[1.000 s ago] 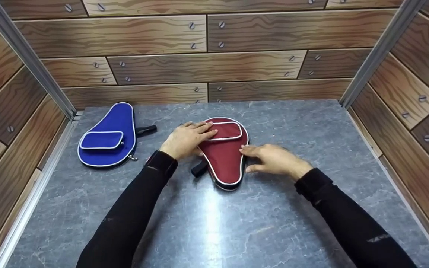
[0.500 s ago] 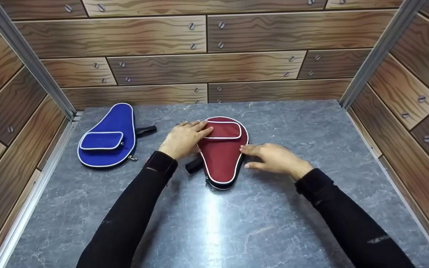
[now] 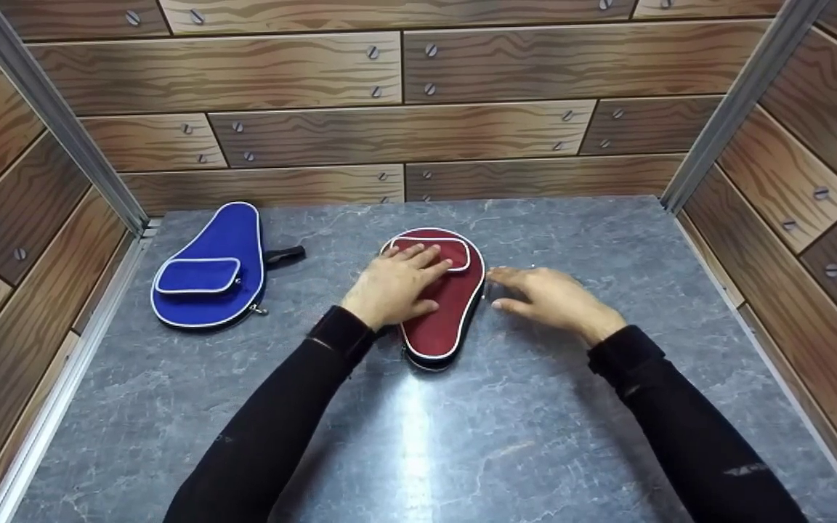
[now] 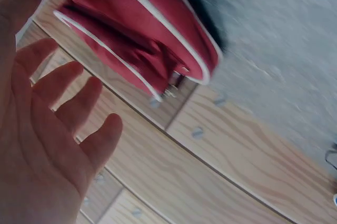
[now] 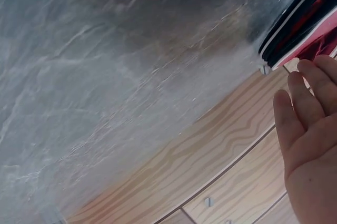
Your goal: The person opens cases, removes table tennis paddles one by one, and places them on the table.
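A red table tennis paddle case (image 3: 451,312) with white piping and a front pocket (image 3: 455,253) lies near the middle of the table, narrow end toward me. Over its left half reaches my left hand (image 3: 393,287), fingers spread and extended, hiding part of the pocket and the left edge. The left wrist view shows this palm with loosely bent fingers beside the case (image 4: 152,34), nothing held. Just off the case's right edge is my right hand (image 3: 556,301), its fingers straight and pointing at the case. The right wrist view shows its fingers holding nothing.
A blue paddle case (image 3: 233,243) with a front pocket lies at the back left, a black strap (image 3: 285,254) sticking out on its right. The grey marbled table (image 3: 535,450) is bounded by wood-patterned walls (image 3: 498,131) at the back and sides.
The red case's narrow end first swung slightly left. Since then my left hand has moved right, farther over the case, covering the black strap, while my right hand has drawn slightly right, off its edge.
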`<state>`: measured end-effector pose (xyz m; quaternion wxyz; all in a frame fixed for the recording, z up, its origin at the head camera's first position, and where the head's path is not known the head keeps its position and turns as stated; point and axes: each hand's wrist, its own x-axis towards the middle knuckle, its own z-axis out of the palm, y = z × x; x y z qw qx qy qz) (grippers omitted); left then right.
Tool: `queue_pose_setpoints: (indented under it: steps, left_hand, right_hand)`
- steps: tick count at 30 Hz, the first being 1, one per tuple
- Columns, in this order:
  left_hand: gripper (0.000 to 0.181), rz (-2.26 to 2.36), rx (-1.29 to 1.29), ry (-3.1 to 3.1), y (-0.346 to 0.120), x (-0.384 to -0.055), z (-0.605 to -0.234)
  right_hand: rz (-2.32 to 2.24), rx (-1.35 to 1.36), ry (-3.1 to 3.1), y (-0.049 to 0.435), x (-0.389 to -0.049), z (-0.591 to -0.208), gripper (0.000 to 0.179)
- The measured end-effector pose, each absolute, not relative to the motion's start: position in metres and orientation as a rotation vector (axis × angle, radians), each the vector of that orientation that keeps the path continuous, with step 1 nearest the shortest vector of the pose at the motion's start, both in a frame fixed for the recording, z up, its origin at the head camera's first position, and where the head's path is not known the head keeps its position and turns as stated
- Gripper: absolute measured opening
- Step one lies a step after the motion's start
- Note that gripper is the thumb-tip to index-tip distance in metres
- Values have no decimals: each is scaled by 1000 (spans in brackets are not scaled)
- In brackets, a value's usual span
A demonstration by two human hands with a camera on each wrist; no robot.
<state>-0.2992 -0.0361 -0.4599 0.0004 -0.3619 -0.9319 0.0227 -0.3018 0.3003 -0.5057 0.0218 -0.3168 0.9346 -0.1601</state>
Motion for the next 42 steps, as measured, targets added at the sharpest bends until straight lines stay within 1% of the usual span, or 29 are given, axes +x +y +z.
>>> queue_pose_setpoints:
  steps: [1,2,8,15,18,21,23,27,32,42]
  left_hand:
    - [81,61,-1137,-2937,-33,-298,-461]
    - [82,44,-1138,-2950,-29,-296,-461]
    - [87,27,-1095,-3005,-10,-290,-465]
    - [93,158,-918,-3095,20,-291,-466]
    - [100,203,-825,-3160,33,-304,-478]
    - [108,155,-748,-3221,46,-325,-502]
    - [115,136,-712,-3249,53,-341,-520]
    - [123,220,-682,-3292,66,-358,-536]
    - [128,297,-660,-3315,77,-357,-533]
    - [124,169,-631,-3228,76,-355,-536]
  right_hand:
    - [-496,-967,2902,302,-302,-505,66]
    - [-483,-914,2910,295,-291,-489,64]
    - [-444,-863,2942,300,-289,-487,63]
    - [-434,-815,2965,310,-291,-488,62]
    - [-391,-803,2978,312,-290,-489,63]
    - [-350,-796,2989,314,-289,-491,67]
    - [-332,-793,2993,316,-289,-492,70]
    - [-306,-804,2994,322,-287,-495,76]
    - [-307,-827,2991,328,-285,-498,76]
    - [-326,-828,2990,331,-283,-499,76]
